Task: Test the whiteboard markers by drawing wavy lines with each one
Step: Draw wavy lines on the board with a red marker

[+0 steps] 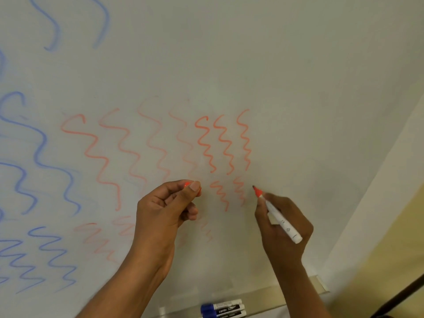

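My right hand [283,228] grips an uncapped red whiteboard marker [278,216] with a white barrel; its tip points up-left and sits at the whiteboard [298,88], just right of a short faint red squiggle [238,190]. My left hand [164,211] pinches the marker's red cap [187,185] between thumb and fingers, held close to the board. Several red wavy lines [206,143] fill the board's middle, some bold, some faint. Blue wavy lines [41,157] cover the left side.
Three blue-capped markers [221,309] lie side by side on the board's tray [298,292] at the bottom. The board's right edge meets a cream wall [390,203]. A dark rod [403,297] crosses the bottom right corner.
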A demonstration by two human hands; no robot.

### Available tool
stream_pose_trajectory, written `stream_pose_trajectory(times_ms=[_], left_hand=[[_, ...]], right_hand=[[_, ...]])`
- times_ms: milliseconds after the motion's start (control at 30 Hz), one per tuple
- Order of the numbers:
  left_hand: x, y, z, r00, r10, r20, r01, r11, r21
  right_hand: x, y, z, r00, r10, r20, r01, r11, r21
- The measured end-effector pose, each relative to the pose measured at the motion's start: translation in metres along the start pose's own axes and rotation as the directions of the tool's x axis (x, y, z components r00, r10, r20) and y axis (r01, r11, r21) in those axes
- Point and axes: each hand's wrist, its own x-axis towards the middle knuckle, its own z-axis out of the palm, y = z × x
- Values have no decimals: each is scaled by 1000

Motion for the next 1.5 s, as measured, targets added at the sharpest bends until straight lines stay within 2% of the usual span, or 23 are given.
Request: stream_pose_trajectory(times_ms=[100,267,400,533,633,767,867,1000,1167,1267,1333,1400,1500], left_hand=[[0,-1,1,1000,-1,0,1,1000,-5],[0,1,-3,1000,2,-14,-2,1000,-8],[1,1,-7,1000,-2,-26,2,1000,-7],[1,-2,-6,1000,-10,-26,10,1000,-9],[0,-3,-3,1000,-17,-15,17,1000,-17],[-1,-3,-3,1000,-21,-11,21,1000,-20],[-2,-4,-1,1000,-26,-9,26,999,-21],[-4,-3,-1,1000,-30,-4,29,999,-27],[-6,-1,-4,1000,-29,-9,29,999,-20],[-8,-2,-6,999,-35,-9,34,999,-18],[-11,-4,-7,999,-52,-11,52,999,-16],[-13,-6,-8,996,-84,-7,84,996,-13],[-16,-8,-8,987,-153,46,153,988,-10]], right_hand=[[17,-3,7,999,-7,-51,8,1000,5],[11,2,12,999,-7,46,6,1000,3],[3,6,10,999,51,-2,-51,999,-17],[-5,8,8,996,37,77,-33,998,-56],[-13,15,5,995,95,31,-93,993,-68],[-22,21,1,994,52,92,-43,994,-99],[-26,25,-1,993,104,53,-100,991,-85],[-32,31,-6,990,81,112,-68,991,-117],[-44,32,-6,988,138,76,-129,985,-115],[-40,10,-9,970,216,113,-210,976,-62],[-31,-16,-13,971,222,84,-221,975,-20],[-23,-43,-16,966,255,48,-259,961,97],[-20,-77,-18,930,353,100,-367,887,280]])
